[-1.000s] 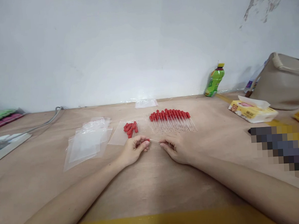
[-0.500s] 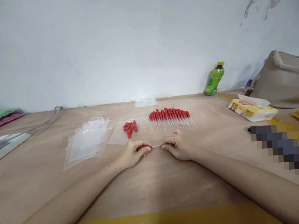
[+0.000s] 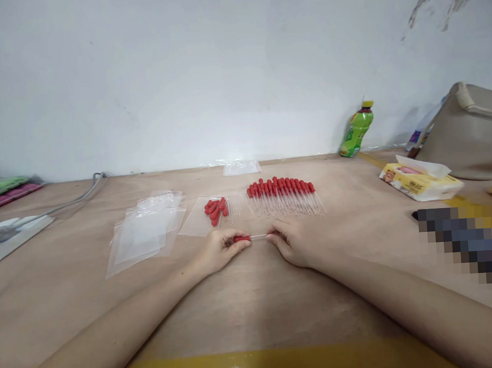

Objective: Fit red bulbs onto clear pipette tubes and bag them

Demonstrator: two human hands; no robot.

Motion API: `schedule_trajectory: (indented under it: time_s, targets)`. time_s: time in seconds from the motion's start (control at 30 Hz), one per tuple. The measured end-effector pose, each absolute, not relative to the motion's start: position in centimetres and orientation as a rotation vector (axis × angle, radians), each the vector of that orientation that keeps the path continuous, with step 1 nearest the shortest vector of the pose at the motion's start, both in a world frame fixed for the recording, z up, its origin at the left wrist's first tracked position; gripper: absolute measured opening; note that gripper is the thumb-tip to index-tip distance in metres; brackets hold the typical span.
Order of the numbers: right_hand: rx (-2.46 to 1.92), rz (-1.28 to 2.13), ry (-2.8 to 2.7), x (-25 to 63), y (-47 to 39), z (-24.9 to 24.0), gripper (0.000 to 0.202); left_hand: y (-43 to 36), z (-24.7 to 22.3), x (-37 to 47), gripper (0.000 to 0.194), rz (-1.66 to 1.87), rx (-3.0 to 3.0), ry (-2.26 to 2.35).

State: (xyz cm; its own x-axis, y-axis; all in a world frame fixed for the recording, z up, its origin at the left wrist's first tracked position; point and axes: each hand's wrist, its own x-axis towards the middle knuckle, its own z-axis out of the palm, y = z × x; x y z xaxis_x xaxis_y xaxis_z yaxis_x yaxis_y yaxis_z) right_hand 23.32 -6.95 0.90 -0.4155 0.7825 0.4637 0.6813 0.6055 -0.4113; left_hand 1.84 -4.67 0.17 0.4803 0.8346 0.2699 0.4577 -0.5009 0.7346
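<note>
Between thumb and fingers, my left hand (image 3: 224, 248) pinches a red rubber dropper bulb (image 3: 241, 238). A thin clear glass tube (image 3: 258, 237) runs level from the bulb's open end to my right hand (image 3: 290, 242), whose fingertips are closed on its far end. Just beyond my left hand lies a small heap of loose red bulbs (image 3: 215, 209) on a clear bag, with several bare glass tubes (image 3: 231, 210) beside it. Past my right hand, droppers with red bulbs (image 3: 280, 188) lie side by side in a row, their tubes toward me.
Flat clear zip bags (image 3: 143, 234) lie in a pile at left, and another bag (image 3: 241, 167) is by the wall. A green bottle (image 3: 357, 130), a tissue pack (image 3: 421, 181) and a grey bag (image 3: 468, 137) stand at right. A cable (image 3: 74, 201) crosses the far left.
The left fingers have shifted so that more of the red bulb shows. Both hands still hold the bulb and tube in line; the view has moved slightly.
</note>
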Motion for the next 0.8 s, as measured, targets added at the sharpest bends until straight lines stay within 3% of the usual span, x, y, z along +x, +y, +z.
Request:
schedule_trajectory:
  time_s: [0.4,0.67,0.8]
  targets:
    - [-1.112,0.181,-2.254,22.7,-7.0,-0.2,0.025,-5.2,0.1,1.9,0.023,0.825,2.153,1.030]
    - [-1.122,0.217,-2.346,22.8,-7.4,0.9,0.023,-4.8,0.2,1.6,0.021,0.858,2.219,0.978]
    - [-1.246,0.275,-2.363,23.1,-7.8,2.3,0.017,-4.3,0.1,1.6,0.036,0.987,2.076,1.018]
